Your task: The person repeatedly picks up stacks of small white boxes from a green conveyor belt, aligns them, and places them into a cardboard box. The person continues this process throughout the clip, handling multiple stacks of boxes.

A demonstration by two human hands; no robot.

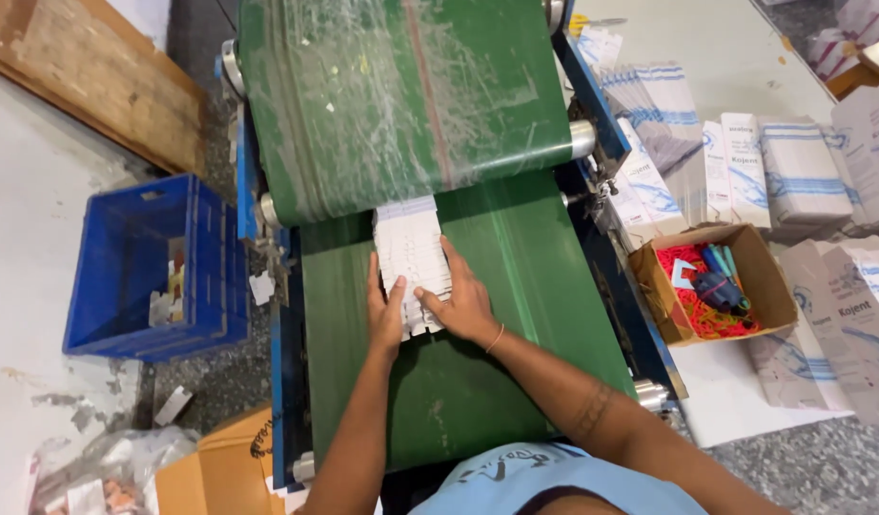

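In the head view our left hand (pixel 384 313) lies flat with fingers spread along the left edge of the row of white flat cartons (pixel 411 259), and our right hand (pixel 461 298) presses open-palmed on its near right end, neither hand closed around anything. The row lies on the lower green belt (pixel 516 286), its far end tucked under the upper green belt (pixel 401 95). To do this well, we judge that we keep both palms level and the edges squared, so the overlapping cartons do not fan sideways.
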